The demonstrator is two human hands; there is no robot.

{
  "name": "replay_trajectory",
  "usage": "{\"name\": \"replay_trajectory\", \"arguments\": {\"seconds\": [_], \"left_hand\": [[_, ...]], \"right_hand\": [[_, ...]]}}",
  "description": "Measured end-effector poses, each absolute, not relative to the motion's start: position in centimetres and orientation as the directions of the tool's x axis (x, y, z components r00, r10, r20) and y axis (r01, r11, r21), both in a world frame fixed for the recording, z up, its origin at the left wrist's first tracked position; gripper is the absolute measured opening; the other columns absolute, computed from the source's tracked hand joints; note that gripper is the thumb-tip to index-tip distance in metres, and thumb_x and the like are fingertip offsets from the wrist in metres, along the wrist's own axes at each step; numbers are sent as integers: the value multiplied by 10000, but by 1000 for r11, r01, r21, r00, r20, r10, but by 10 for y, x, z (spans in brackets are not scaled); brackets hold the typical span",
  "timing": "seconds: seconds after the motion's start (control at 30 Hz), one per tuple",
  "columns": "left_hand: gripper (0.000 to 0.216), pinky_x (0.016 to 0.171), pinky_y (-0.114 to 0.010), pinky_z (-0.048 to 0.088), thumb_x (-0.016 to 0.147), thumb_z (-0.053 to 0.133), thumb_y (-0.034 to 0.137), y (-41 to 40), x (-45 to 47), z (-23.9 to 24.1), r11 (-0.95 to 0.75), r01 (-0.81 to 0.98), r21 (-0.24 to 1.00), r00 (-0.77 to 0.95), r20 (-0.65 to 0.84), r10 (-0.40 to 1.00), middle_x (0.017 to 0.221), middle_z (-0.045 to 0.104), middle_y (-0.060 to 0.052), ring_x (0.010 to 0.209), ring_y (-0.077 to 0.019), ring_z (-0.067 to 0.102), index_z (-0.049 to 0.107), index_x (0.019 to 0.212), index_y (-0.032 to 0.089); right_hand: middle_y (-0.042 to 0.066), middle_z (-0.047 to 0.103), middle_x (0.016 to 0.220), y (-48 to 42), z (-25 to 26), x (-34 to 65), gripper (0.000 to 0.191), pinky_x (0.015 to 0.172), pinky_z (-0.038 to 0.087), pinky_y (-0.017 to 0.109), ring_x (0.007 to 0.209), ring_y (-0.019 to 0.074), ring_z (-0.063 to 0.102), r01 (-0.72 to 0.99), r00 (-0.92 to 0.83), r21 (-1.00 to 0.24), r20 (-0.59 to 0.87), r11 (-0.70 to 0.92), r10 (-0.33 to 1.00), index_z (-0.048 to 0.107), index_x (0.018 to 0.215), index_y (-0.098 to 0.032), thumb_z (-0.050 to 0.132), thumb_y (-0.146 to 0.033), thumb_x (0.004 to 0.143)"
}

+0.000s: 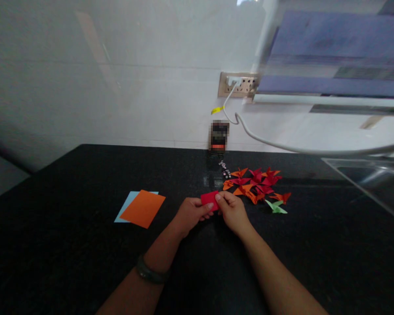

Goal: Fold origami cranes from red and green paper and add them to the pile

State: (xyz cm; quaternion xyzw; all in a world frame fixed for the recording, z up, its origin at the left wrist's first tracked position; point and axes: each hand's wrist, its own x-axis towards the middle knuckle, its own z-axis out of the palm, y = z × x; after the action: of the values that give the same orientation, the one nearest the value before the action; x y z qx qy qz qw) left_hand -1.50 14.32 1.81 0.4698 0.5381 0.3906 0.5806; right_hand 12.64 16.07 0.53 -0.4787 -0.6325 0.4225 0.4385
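A small folded piece of red paper (208, 199) is held between both hands above the dark counter. My left hand (192, 214) pinches its left and lower side, the thumb lying across the front. At its right edge my right hand (232, 212) grips the paper between thumb and fingers; some fingertips are hidden behind it. Just beyond the right hand lie several folded paper cranes (256, 186) in red and orange, with one light green crane (276, 207) nearest me. To the left, an orange paper sheet (143, 209) overlaps a light blue sheet (126, 206).
The black counter (68, 253) meets a pale tiled wall (134, 100). A blurred-out dark object (219, 136) stands against the wall, with a beaded strand (224, 168) before it. A white cable (275, 144) runs from the socket (238, 84) rightward. A sink edge (364, 188) is at right.
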Motion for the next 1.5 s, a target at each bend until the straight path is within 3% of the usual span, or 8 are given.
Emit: {"name": "replay_trajectory", "arguments": {"seconds": [0.17,0.3,0.4,0.5,0.67,0.93,1.13,1.5], "left_hand": [[220,496,-203,388,622,654,330,145,-16,16,207,13,978,36,-207,978,567,595,7,499,-87,505,645,670,116],[233,494,-201,403,640,647,339,146,-18,18,168,-78,983,-91,-175,980,583,610,2,511,-92,530,639,712,118],[234,516,-207,434,642,652,320,146,-18,20,177,-171,969,-118,-199,973,638,640,-8,543,-100,567,624,771,127],[227,511,-203,446,631,664,289,146,-16,20,197,-213,957,-106,-223,969,654,649,-13,542,-101,581,604,778,128],[245,509,-188,451,626,679,282,145,-15,19,215,-200,956,-58,-230,971,660,651,-20,552,-98,591,586,781,117],[283,471,-205,471,742,559,359,144,-17,25,254,-203,946,30,-253,967,689,651,-44,553,-119,601,614,869,112],[253,467,-209,486,750,564,343,144,-23,26,299,-301,905,174,-256,951,661,632,-36,548,-110,588,619,817,105],[184,427,-221,484,793,517,251,145,-27,32,431,-393,812,213,-375,902,604,616,-43,467,-109,573,607,788,92]], "right_hand": [[-21,484,569,159,8,127,223,476,356,215,506,104,444,326,-230,-896,233,301,945,563,706,-180,451,-336,819],[-43,488,593,158,5,121,264,477,378,220,498,103,456,191,-86,-961,188,201,978,511,908,-187,576,-375,734],[-50,477,583,157,0,116,291,458,371,216,480,93,443,72,-9,-988,134,134,991,487,828,-183,639,-375,668],[-47,465,551,156,0,114,229,445,347,213,469,88,426,90,-23,-989,117,118,993,512,716,-173,628,-365,670],[-38,479,562,156,3,117,172,472,352,219,487,93,427,94,-7,-986,135,135,991,536,725,-174,613,-323,687],[17,556,692,156,5,120,93,599,420,255,635,130,508,251,-34,-907,340,337,940,620,709,-176,583,-259,728],[38,575,813,156,12,122,167,689,450,286,782,147,545,164,-160,-863,455,479,876,691,852,-239,563,-198,754],[50,552,929,155,19,133,269,713,453,298,845,151,542,197,-450,-751,502,630,739,667,982,-291,515,-176,793]]}}
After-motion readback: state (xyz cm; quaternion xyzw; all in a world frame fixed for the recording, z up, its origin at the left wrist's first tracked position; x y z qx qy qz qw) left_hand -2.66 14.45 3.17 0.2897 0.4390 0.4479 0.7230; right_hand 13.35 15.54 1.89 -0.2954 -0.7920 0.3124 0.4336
